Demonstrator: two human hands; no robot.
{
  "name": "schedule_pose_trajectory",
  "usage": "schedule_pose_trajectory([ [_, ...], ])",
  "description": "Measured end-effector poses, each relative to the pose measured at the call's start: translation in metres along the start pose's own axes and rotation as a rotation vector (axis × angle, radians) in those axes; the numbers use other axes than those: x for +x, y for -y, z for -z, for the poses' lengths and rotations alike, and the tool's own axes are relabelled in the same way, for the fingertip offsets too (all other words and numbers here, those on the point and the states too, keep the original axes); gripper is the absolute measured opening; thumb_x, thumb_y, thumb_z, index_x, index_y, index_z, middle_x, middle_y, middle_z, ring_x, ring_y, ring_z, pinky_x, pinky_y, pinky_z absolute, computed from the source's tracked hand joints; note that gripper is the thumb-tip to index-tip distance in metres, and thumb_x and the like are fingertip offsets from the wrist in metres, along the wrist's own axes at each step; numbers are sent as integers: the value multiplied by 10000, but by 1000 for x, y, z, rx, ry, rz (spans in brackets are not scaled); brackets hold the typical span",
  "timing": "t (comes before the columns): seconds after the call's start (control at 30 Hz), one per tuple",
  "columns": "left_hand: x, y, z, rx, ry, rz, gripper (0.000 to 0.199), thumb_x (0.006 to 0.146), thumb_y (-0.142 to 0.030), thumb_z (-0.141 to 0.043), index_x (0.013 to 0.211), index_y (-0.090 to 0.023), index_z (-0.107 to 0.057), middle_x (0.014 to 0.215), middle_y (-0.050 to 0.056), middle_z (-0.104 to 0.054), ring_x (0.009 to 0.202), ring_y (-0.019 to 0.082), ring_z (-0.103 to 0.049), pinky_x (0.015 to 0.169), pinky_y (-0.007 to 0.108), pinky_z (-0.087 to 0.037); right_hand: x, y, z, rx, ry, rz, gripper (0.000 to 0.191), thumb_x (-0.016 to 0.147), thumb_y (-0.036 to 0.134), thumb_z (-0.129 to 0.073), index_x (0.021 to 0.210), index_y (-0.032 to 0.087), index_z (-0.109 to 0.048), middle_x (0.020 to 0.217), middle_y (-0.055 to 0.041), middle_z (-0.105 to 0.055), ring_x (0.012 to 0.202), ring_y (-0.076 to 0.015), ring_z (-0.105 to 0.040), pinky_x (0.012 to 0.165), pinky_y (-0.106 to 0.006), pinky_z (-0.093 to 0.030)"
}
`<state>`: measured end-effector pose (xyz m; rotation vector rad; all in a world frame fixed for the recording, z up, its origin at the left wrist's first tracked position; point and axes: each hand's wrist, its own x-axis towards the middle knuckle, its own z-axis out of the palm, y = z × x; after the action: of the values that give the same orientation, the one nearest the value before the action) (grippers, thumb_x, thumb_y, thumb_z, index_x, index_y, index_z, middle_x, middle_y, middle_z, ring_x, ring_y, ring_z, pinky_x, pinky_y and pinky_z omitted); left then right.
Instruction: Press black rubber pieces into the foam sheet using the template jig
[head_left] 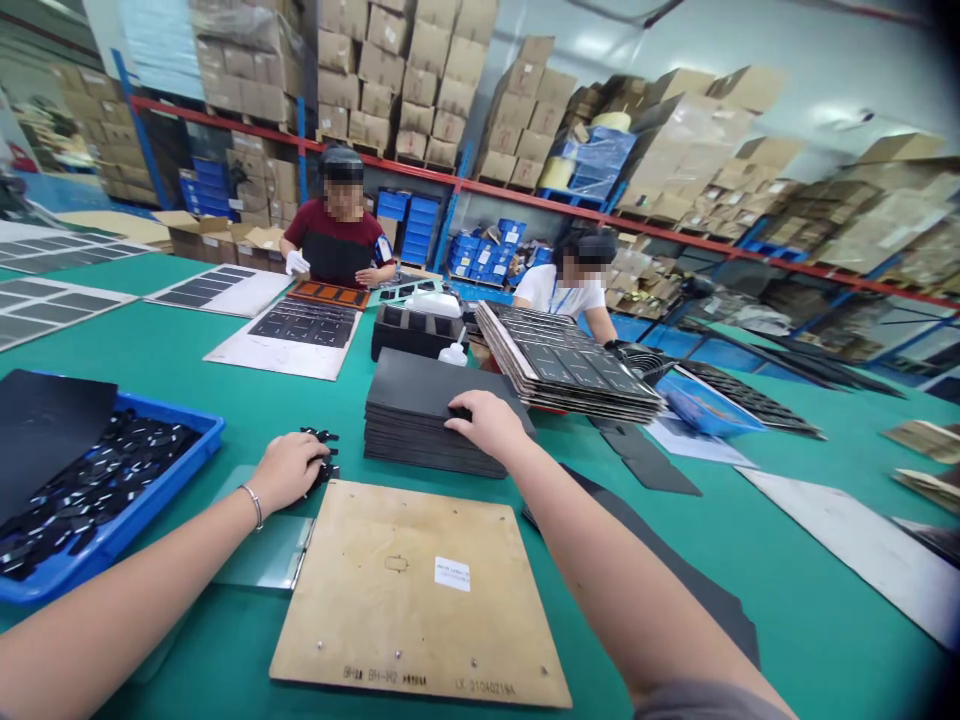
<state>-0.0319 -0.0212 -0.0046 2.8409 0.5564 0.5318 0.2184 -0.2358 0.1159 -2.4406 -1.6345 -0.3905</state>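
My left hand [289,475] is closed over a small pile of small black pieces [324,470] on the green table, beside the wooden board's far left corner. My right hand [489,422] rests on top of a stack of black sheets [427,385]. Its thumb and fingers curl toward each other around something dark, too small to make out. In front of me lies a flat wooden board [405,590] with a white label and printed marks. A clear plastic plate [262,553] with a metal hinge-like edge adjoins the board's left side.
At left, a blue tray [214,432] holds many small black pieces and a black sheet. Beyond the stack stand a white bottle [453,353] and piled panels [577,360]. Two people sit across the green table [292,400]. More black sheets [675,570] lie under my right forearm.
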Motion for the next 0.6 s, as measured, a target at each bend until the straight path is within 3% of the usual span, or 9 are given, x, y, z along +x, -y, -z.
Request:
schedule_pose_trajectory([
  [0.1, -8, -3, 9, -64, -19, 7, 282, 828, -260, -424, 967, -218, -667, 1033, 47, -653, 994, 217, -549, 885, 357, -389, 8, -6, 3, -19, 37, 25, 265, 763, 417, -641, 975, 261, -671, 1018, -7, -658, 927, -214, -591, 785, -315, -461],
  [0.27, -16, -10, 19, -130, -21, -20, 264, 837, -260, -421, 939, -227, -662, 1010, 27, -665, 993, 201, -561, 875, 351, -398, 7, -8, 8, -60, 63, 85, 233, 834, 401, -564, 985, 262, -675, 1042, -2, -663, 986, -216, -572, 834, -327, -408],
  [0.6, -16, -23, 23, -224, -13, -39, 253, 838, -274, -435, 929, -230, -667, 1005, 28, -678, 1000, 204, -570, 889, 366, -397, 1, 2, 3, -215, -1, 183, 276, 927, 286, -403, 922, 219, -671, 961, -38, -684, 917, -187, -585, 858, -359, -290],
])
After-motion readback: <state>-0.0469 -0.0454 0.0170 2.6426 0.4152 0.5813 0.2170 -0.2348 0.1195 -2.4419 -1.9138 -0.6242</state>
